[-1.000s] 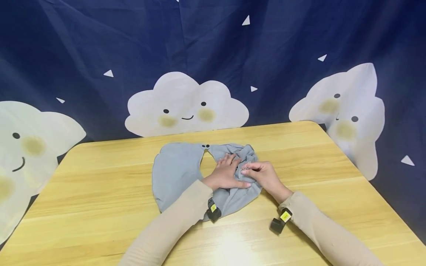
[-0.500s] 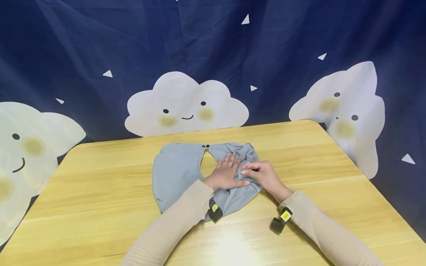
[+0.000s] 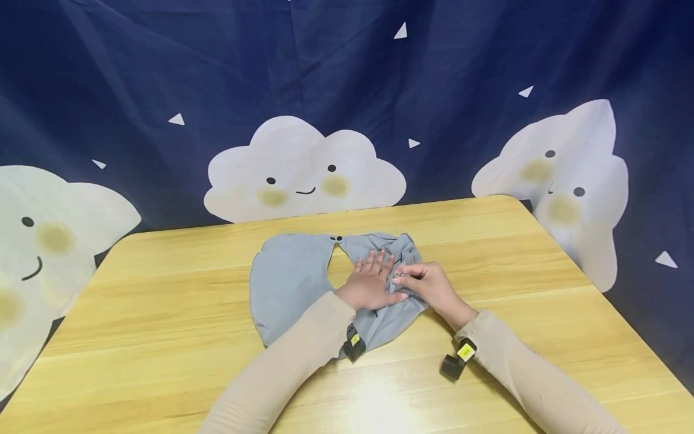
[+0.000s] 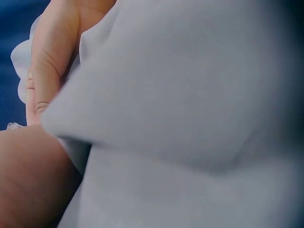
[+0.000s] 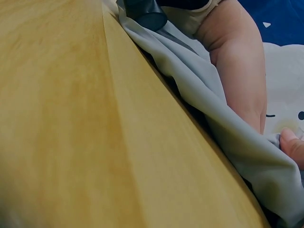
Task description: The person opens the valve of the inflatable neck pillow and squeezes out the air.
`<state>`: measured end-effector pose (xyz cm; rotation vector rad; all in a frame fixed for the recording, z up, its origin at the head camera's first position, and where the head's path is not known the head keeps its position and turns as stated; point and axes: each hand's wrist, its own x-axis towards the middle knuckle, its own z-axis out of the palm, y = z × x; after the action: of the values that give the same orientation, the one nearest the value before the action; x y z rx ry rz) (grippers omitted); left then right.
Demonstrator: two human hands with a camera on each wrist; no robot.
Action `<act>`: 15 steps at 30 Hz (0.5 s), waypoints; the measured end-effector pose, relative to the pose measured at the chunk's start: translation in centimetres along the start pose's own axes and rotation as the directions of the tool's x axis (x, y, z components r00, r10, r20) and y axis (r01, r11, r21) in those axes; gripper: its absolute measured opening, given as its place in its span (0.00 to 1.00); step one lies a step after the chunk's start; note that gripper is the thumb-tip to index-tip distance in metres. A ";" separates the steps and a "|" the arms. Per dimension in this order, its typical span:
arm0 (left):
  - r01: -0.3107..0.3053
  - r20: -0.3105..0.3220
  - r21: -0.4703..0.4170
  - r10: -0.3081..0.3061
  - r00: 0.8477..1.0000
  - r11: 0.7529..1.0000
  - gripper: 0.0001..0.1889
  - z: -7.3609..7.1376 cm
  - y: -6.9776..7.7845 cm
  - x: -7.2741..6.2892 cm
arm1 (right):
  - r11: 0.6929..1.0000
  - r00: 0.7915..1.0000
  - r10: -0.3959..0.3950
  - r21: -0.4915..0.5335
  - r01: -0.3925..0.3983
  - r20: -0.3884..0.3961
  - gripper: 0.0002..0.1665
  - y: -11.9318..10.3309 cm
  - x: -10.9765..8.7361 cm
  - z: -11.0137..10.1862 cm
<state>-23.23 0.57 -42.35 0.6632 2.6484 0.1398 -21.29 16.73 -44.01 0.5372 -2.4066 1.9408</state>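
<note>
A grey bib-shaped cloth [image 3: 287, 274] lies on the table, smooth at its left and bunched up at its right. Two dark round snaps [image 3: 336, 238] sit above its central opening. My left hand [image 3: 371, 286] rests flat on the bunched half, fingers spread. Beside it my right hand [image 3: 431, 286] pinches a small clear piece [image 3: 399, 271] with thumb and index finger, right over the creased fabric; I cannot tell what kind of thing it is. In the left wrist view, grey fabric [image 4: 166, 95] fills most of the picture. The right wrist view has my right thumb [image 5: 290, 142] at a raised fold.
The wooden table [image 3: 162, 325] has rounded far corners. Behind it hangs a dark blue curtain [image 3: 347, 60] printed with smiling white clouds. Each wrist wears a strapped black camera, such as the right camera [image 3: 452, 366].
My left hand and forearm have shifted slightly to the right, and the cloth's left edge has slid a little that way. The right hand stays almost still in its pinch.
</note>
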 end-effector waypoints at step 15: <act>0.020 -0.003 0.058 -0.019 1.000 0.998 0.38 -0.4 1.0 -0.4 | 0.996 0.998 0.061 0.074 -0.058 -0.031 0.12 1.0 0.0 -0.1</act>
<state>-22.64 1.29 -41.69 0.6558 2.6691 0.0588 -21.57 17.04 -44.92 0.4366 -2.3672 2.0505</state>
